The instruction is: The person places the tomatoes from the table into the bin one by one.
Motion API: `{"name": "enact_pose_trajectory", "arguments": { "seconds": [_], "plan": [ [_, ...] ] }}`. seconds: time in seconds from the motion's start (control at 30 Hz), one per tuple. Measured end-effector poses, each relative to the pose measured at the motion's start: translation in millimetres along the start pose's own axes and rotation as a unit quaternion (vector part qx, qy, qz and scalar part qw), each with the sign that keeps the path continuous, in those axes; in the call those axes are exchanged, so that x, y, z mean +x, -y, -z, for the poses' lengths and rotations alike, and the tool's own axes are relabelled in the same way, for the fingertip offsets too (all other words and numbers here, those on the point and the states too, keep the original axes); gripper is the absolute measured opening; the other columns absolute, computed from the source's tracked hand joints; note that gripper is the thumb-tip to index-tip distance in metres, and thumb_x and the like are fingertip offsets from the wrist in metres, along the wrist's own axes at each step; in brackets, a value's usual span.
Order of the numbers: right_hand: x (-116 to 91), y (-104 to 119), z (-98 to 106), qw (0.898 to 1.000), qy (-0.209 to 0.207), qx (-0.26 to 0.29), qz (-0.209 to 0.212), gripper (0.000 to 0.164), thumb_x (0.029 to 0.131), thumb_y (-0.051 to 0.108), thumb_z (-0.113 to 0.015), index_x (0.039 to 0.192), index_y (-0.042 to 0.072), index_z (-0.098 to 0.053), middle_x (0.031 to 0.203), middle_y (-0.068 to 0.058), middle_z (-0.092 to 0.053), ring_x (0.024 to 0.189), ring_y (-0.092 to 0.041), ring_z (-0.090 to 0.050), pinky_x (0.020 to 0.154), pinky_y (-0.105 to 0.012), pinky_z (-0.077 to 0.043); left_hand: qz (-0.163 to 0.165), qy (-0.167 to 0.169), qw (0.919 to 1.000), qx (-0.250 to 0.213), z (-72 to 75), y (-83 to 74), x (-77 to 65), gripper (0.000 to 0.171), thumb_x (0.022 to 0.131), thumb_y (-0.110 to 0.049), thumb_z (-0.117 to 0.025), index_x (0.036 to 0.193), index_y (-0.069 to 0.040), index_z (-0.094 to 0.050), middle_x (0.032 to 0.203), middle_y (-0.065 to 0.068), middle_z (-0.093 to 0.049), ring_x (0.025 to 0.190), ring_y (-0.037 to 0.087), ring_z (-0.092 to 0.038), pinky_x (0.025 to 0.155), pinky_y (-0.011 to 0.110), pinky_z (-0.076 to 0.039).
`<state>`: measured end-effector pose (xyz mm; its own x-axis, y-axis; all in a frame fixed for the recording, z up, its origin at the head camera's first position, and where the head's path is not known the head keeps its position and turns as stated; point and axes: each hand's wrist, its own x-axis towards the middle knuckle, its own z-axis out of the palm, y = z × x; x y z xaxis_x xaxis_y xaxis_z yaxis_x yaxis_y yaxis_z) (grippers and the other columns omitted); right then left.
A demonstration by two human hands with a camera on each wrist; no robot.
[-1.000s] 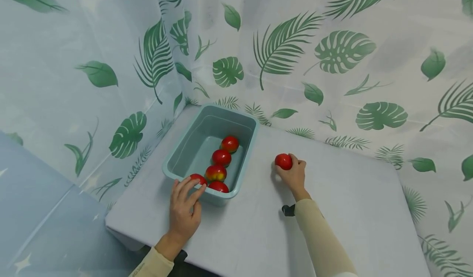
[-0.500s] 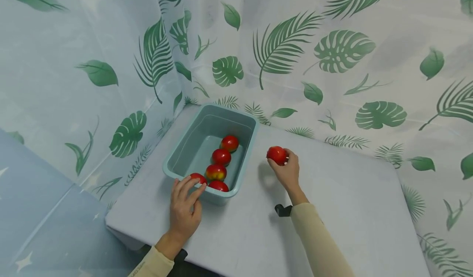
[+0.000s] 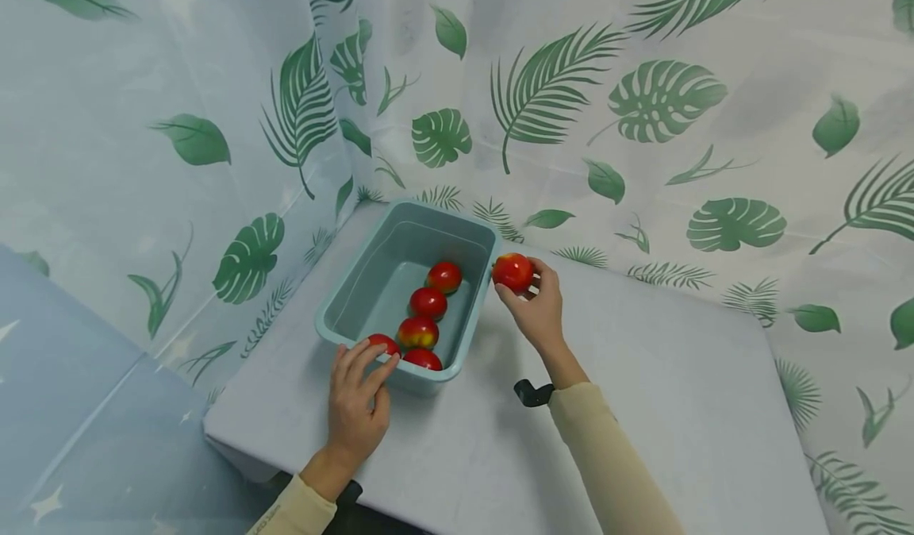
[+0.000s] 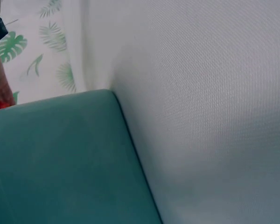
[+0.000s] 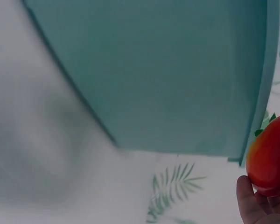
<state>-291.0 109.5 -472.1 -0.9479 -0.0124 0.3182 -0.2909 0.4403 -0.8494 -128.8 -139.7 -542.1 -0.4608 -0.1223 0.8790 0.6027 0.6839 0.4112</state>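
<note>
A shiny red apple (image 3: 512, 272) with a yellowish patch is held off the table by my right hand (image 3: 541, 306), thumb and fingers around it, just outside the bin's right rim. In the right wrist view the apple (image 5: 270, 158) shows at the right edge, with fingertips (image 5: 245, 191) under it. The blue-green plastic bin (image 3: 357, 269) holds several similar apples (image 3: 428, 303) along its right and near sides. My left hand (image 3: 359, 408) lies at the bin's near rim, its loosely bent fingers over the edge and partly covering one apple (image 3: 384, 345).
A white cloth covers the table (image 3: 643, 408), whose near edge runs below the left hand. Leaf-printed curtains (image 3: 557, 178) stand behind and to the left. A dark wrist mount (image 3: 532, 393) sticks out from the right wrist. The bin's wall (image 4: 60, 154) rises beside the left wrist camera.
My right hand has lifted the apple from the table and carried it left and away from me, up to the bin's right rim. My left hand and the bin have not moved.
</note>
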Motion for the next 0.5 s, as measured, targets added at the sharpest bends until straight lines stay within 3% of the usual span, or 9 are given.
{"name": "enact_pose_trajectory", "arguments": {
  "seconds": [0.5],
  "plan": [
    [-3,41,-24,0.993,0.060,0.038,0.091,0.067,0.084,0.014,-0.075,0.142,0.008,-0.042,0.134,-0.012,-0.049,0.113,-0.030,-0.053,0.091,-0.049,-0.052,-0.001,-0.001,1.0000,0.000,0.0,0.3,0.1,0.040,0.080,0.001,-0.047,0.109,-0.001,-0.073,0.116,0.018,-0.065,0.115,0.044,-0.052,0.108,0.064,-0.023]
  ]
}}
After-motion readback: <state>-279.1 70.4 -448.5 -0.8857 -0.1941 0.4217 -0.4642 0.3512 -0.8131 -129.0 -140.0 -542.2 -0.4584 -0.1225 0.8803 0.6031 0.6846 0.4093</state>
